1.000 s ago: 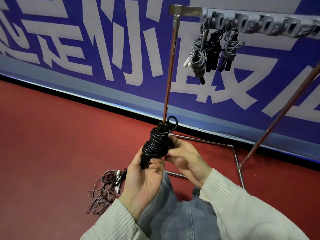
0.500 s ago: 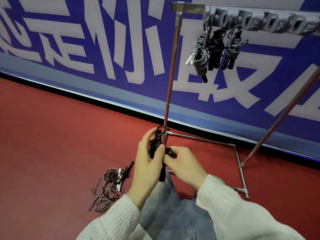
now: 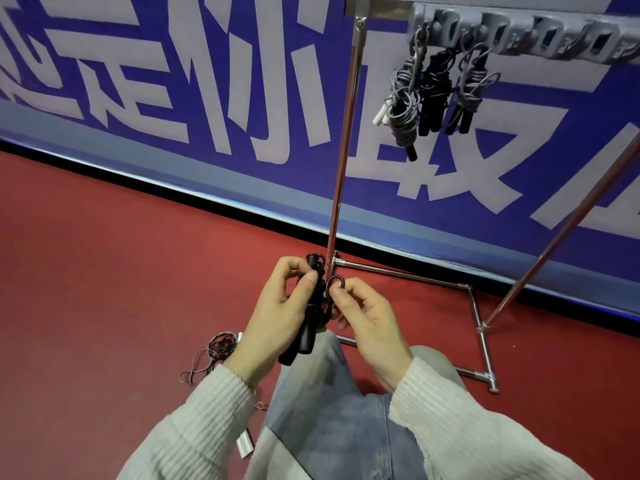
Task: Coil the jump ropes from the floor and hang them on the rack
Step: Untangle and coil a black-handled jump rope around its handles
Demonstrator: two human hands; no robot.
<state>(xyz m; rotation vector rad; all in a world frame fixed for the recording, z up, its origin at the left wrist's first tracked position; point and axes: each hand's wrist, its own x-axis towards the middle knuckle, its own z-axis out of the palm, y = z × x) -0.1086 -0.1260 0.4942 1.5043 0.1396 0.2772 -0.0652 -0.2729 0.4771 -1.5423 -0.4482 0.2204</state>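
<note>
Both hands meet on the coiled black jump rope [image 3: 313, 306], held upright just in front of the foot of the rack's near upright pole [image 3: 343, 150]. Curled round the bundle, the left hand [image 3: 273, 320] has its thumb pressed on the upper part, and the two black handles stick out below its palm. Beside it, the right hand [image 3: 367, 320] pinches a small loop of the rope [image 3: 335, 282] between thumb and forefinger. High up the pole, on the rack's hook bar [image 3: 519, 32], three coiled ropes [image 3: 433, 95] hang side by side. On the red floor [image 3: 104, 289], left of the pole's foot and partly behind the left sleeve, lies a loose tangled rope [image 3: 214, 351].
</note>
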